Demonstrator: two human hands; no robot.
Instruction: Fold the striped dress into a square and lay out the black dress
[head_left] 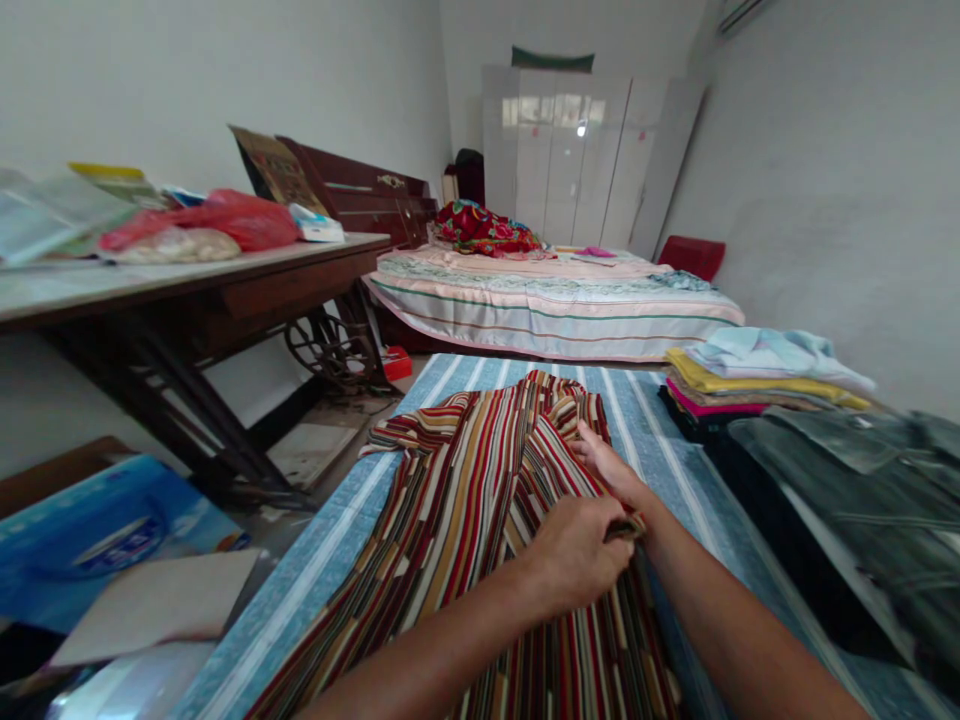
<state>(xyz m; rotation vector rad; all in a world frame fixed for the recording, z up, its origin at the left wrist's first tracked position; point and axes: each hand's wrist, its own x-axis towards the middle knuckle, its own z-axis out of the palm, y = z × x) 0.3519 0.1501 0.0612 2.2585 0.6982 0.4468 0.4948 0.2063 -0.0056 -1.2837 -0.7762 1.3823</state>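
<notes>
A striped short-sleeved garment point(442, 520) in red, tan, black and white lies spread on the blue bedding, its collar at the far end. Its left sleeve point(427, 425) extends sideways, while the right side is bunched and partly folded inward. My left hand point(581, 550) crosses over the garment, its fingers closed on a bit of striped cloth at the right edge. Just beyond it, my right hand point(604, 462) rests against the folded cloth near the shoulder. Its visible fingers are stretched out, and part of the hand is hidden by fabric.
Folded clothes point(765, 375) are stacked at the right, with a dark grey-green garment point(847, 480) nearer. A sewing-machine table point(277, 270) holding plastic bags stands at left. A blue box point(97, 540) lies below it. Another bed point(555, 310) and a wardrobe point(570, 160) are behind.
</notes>
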